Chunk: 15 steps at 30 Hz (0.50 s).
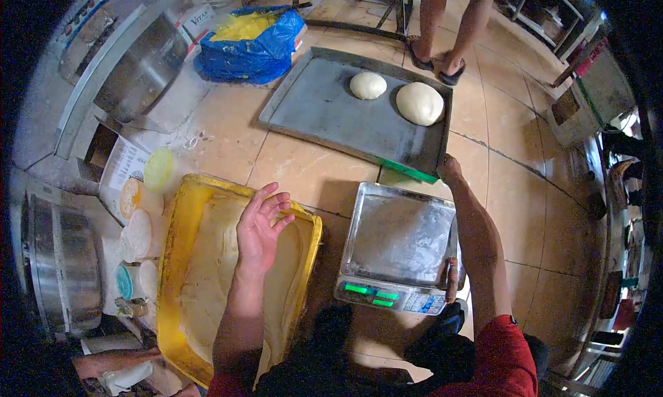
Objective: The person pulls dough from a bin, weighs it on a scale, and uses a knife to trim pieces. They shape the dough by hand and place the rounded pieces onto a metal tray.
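My left hand (262,224) is raised over the yellow tub (166,286), palm up with fingers apart, and holds nothing. A broad mass of pale dough (228,259) fills the tub. With my right hand (450,169) I grip the near right corner of a grey metal baking tray (318,100). On that tray sit two rounded dough balls, a smaller one (368,85) and a larger one (420,104). Below it stands a digital scale (400,238) with a bare metal pan and lit green displays. A knife with a brown handle (452,279) lies along the scale's right edge.
A blue plastic bag (255,51) with yellow contents stands behind the tray. Metal pots (141,69) and several small tubs (138,231) line the left side. Another person's legs (442,24) are beyond the tray. Someone else's arm (114,362) enters at lower left.
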Each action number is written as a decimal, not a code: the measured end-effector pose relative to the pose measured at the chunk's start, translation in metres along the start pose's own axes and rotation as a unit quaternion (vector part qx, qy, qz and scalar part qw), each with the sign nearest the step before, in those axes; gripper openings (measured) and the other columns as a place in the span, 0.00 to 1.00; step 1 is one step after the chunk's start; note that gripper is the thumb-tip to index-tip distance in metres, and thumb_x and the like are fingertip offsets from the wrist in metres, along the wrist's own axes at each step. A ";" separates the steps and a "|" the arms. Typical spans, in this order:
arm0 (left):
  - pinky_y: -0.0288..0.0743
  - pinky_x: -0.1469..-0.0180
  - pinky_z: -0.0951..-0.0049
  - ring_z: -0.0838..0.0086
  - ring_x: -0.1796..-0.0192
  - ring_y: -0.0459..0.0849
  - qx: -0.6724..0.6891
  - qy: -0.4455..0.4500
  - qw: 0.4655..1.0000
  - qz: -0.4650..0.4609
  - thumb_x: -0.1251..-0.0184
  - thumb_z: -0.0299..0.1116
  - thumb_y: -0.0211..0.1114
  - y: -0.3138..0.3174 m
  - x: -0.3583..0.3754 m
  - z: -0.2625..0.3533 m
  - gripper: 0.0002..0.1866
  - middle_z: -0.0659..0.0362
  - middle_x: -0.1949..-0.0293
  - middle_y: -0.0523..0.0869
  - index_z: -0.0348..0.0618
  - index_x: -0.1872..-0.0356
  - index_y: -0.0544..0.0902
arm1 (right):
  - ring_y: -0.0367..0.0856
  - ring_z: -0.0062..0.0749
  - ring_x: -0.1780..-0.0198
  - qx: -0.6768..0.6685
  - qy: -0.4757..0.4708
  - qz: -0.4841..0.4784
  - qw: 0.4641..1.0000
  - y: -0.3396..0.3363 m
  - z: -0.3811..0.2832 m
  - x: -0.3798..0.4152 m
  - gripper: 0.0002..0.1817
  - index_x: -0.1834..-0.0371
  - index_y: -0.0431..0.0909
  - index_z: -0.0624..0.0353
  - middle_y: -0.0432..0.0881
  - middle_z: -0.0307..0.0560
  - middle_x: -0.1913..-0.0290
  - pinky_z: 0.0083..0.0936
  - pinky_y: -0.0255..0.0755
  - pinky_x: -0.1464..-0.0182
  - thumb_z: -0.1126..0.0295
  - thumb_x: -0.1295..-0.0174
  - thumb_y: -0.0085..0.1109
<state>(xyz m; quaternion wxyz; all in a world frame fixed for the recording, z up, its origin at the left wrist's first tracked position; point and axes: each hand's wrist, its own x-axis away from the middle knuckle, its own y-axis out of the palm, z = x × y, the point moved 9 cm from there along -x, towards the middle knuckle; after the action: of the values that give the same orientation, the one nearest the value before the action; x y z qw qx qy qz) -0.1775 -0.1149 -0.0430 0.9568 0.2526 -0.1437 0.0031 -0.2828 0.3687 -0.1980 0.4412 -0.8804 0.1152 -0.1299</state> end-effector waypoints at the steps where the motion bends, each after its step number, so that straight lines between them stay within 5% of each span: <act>1: 0.70 0.47 0.63 0.68 0.52 0.75 0.005 -0.002 1.000 0.006 0.36 0.48 0.51 -0.004 0.000 0.000 0.27 0.54 0.54 0.78 0.42 0.41 0.70 | 0.82 0.47 0.58 -0.002 -0.001 0.000 1.000 0.002 0.000 -0.002 0.19 0.61 0.80 0.60 0.83 0.55 0.62 0.34 0.74 0.56 0.60 0.55 0.63; 7: 0.69 0.46 0.62 0.68 0.51 0.74 0.033 -0.003 0.999 0.038 0.35 0.48 0.51 -0.025 0.004 0.010 0.26 0.53 0.53 0.77 0.43 0.42 0.71 | 0.82 0.46 0.60 -0.048 -0.016 0.009 0.999 0.019 0.023 -0.013 0.23 0.56 0.78 0.61 0.83 0.55 0.63 0.33 0.75 0.58 0.64 0.58 0.64; 9: 0.69 0.46 0.61 0.68 0.51 0.74 0.036 -0.004 0.998 0.053 0.35 0.48 0.50 -0.040 0.007 0.017 0.25 0.53 0.53 0.77 0.43 0.42 0.71 | 0.83 0.47 0.63 0.042 -0.028 0.037 0.998 0.011 0.022 -0.007 0.24 0.51 0.76 0.61 0.83 0.56 0.65 0.34 0.75 0.60 0.68 0.56 0.62; 11: 0.67 0.46 0.64 0.72 0.51 0.73 0.007 0.014 0.997 0.081 0.34 0.49 0.50 -0.061 0.012 0.027 0.24 0.58 0.54 0.78 0.44 0.44 0.73 | 0.80 0.50 0.71 -0.040 -0.041 0.080 0.995 -0.009 0.014 0.003 0.27 0.42 0.70 0.59 0.78 0.62 0.74 0.39 0.73 0.66 0.72 0.50 0.51; 13: 0.67 0.46 0.65 0.72 0.52 0.74 -0.030 0.041 0.991 0.127 0.35 0.49 0.51 -0.086 0.022 0.042 0.24 0.58 0.54 0.78 0.43 0.44 0.73 | 0.80 0.51 0.67 0.123 -0.118 0.207 0.963 -0.032 -0.001 0.013 0.24 0.44 0.71 0.61 0.80 0.61 0.70 0.39 0.74 0.63 0.75 0.48 0.51; 14: 0.67 0.46 0.65 0.71 0.52 0.74 -0.075 0.065 0.982 0.158 0.36 0.49 0.52 -0.103 0.033 0.053 0.25 0.57 0.54 0.78 0.43 0.45 0.74 | 0.79 0.47 0.59 0.056 -0.072 0.132 0.987 -0.041 0.000 0.023 0.23 0.43 0.70 0.59 0.79 0.61 0.60 0.38 0.73 0.58 0.69 0.44 0.52; 15: 0.67 0.46 0.65 0.71 0.52 0.74 -0.069 0.068 0.978 0.186 0.36 0.49 0.52 -0.130 0.038 0.057 0.25 0.57 0.54 0.78 0.43 0.45 0.74 | 0.79 0.46 0.59 0.026 -0.082 0.163 0.983 -0.052 -0.008 0.038 0.22 0.43 0.71 0.58 0.80 0.59 0.60 0.36 0.74 0.57 0.68 0.43 0.55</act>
<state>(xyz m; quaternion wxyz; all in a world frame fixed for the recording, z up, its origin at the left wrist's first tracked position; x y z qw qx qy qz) -0.1466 -0.2579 -0.0479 0.9621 0.1538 -0.1230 0.1885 -0.2447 0.3813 -0.1463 0.4868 -0.8460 0.2170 0.0129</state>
